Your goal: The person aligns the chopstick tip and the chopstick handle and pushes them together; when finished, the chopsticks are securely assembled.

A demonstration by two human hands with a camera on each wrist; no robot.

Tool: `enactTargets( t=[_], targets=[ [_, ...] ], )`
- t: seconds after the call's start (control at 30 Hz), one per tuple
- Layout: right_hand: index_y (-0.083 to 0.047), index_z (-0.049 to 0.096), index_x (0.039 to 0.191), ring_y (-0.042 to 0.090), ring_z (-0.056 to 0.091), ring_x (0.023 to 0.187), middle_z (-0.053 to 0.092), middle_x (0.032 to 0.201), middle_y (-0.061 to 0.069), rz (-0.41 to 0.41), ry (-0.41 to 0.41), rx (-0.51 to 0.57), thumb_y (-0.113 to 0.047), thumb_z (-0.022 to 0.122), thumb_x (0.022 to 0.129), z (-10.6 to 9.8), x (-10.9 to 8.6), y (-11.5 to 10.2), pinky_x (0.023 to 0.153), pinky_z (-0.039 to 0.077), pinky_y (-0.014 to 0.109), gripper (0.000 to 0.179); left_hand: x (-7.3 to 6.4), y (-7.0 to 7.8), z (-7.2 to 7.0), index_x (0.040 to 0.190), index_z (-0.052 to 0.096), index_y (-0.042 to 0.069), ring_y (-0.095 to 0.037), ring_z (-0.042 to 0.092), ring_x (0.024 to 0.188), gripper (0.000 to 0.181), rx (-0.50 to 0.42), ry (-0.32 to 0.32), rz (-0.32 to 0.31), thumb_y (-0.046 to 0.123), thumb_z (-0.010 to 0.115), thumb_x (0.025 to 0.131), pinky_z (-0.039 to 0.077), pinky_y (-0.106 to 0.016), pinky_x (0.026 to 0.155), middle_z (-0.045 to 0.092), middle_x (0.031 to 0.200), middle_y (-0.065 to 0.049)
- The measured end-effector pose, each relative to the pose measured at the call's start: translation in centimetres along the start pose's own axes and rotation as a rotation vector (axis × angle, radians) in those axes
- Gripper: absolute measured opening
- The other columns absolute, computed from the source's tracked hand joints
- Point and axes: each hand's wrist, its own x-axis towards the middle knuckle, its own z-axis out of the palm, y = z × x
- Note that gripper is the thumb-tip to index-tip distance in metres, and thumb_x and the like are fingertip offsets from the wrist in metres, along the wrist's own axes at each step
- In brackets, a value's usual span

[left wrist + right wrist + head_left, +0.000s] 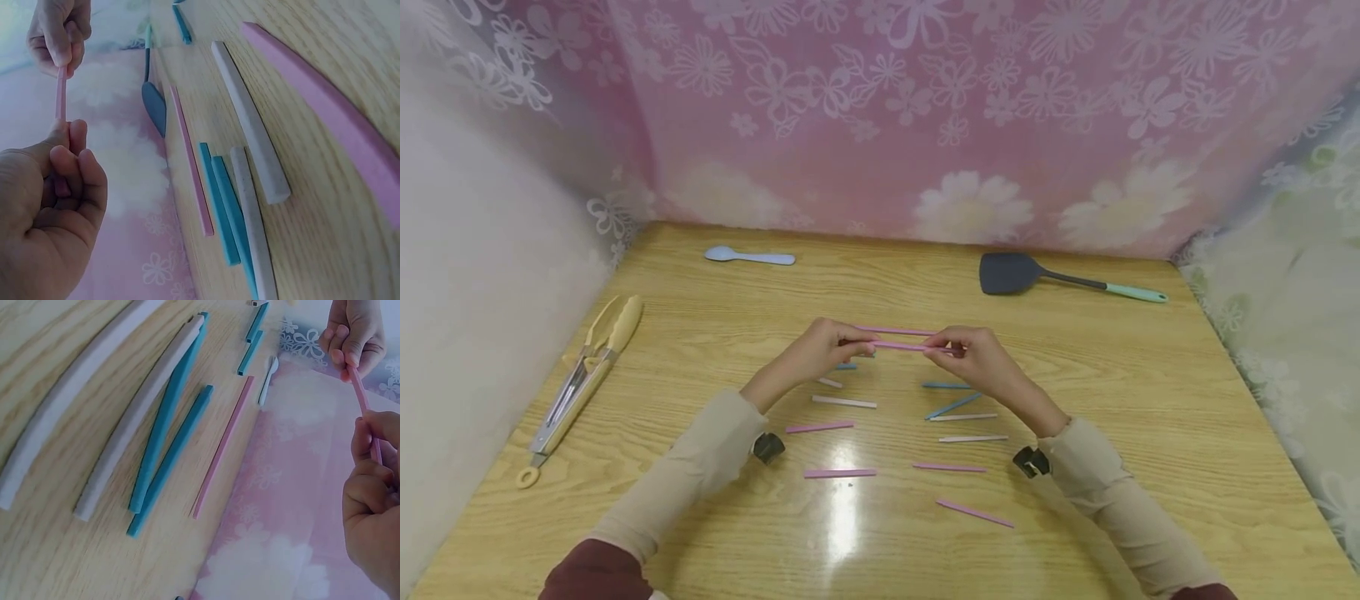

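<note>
Between both hands a pink stick [898, 345] is held level above the table. My left hand [822, 350] pinches its left end between thumb and fingers; my right hand [979, 357] pinches the right end. Just beyond it another pink stick [895, 331] lies on the wood. Under and near the left hand are blue sticks, a white stick [844, 402] and pink sticks, one a pink stick [820, 427]. Below the right hand lie a blue stick [953, 406] touching a white one, another white stick [973, 438], and pink sticks [949, 467].
Yellow-handled tongs [580, 383] lie at the table's left side. A light blue spoon [748, 257] lies at the back left, and a dark spatula [1009, 273] with a green handle at the back right. A pink floral cloth [880, 167] hangs behind the table [1187, 500].
</note>
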Motion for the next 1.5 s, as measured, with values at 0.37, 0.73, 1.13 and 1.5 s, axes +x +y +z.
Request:
enactTargets(
  t=[0.37, 0.73, 1.13, 1.5],
  targets=[
    [0.001, 0.073, 0.092, 0.007, 0.036, 0.054, 0.065, 0.075, 0.005, -0.095, 0.038, 0.002, -0.003, 0.069, 0.085, 0.2, 0.4, 0.0, 0.049, 0.033, 0.022, 0.009, -0.3, 0.1, 0.1, 0.117, 0.065, -0.004, -0.008, 0.035, 0.050, 0.026, -0.034, 0.040, -0.005, 0.006, 0.058, 0.094, 0.034, -0.018, 0.046, 0.071, 0.103, -0.015],
    [0.001, 0.073, 0.092, 0.006, 0.037, 0.055, 0.066, 0.076, 0.006, -0.126, 0.010, -0.022, -0.002, 0.068, 0.086, 0.0, 0.8, 0.3, 0.048, 0.032, 0.022, 0.008, 0.1, 0.0, -0.3, 0.120, 0.063, -0.003, -0.025, 0.049, 0.055, 0.029, -0.002, 0.010, -0.032, 0.010, 0.057, 0.095, 0.039, -0.021, 0.049, 0.071, 0.098, -0.017],
    [0.003, 0.069, 0.108, 0.014, 0.051, 0.073, 0.057, 0.091, 0.010, -0.063, -0.047, -0.051, 0.004, 0.059, 0.089, -0.5, 1.3, 1.3, 0.064, 0.046, 0.024, 0.022, 1.2, -1.0, -1.4, 0.124, 0.062, 0.002, -0.017, 0.051, 0.074, 0.030, 0.093, 0.021, 0.016, 0.014, 0.054, 0.097, 0.045, -0.027, 0.063, 0.062, 0.115, -0.015],
    [0.001, 0.072, 0.099, 0.020, 0.055, 0.078, 0.062, 0.086, 0.010, 0.017, 0.012, -0.094, -0.003, 0.068, 0.086, -0.1, 1.7, 3.5, 0.070, 0.049, 0.031, 0.013, 1.5, -2.9, -1.8, 0.119, 0.065, 0.002, -0.022, 0.059, 0.099, 0.027, 0.107, 0.020, -0.049, 0.014, 0.056, 0.096, 0.051, -0.036, 0.086, 0.065, 0.114, -0.011]
  ],
)
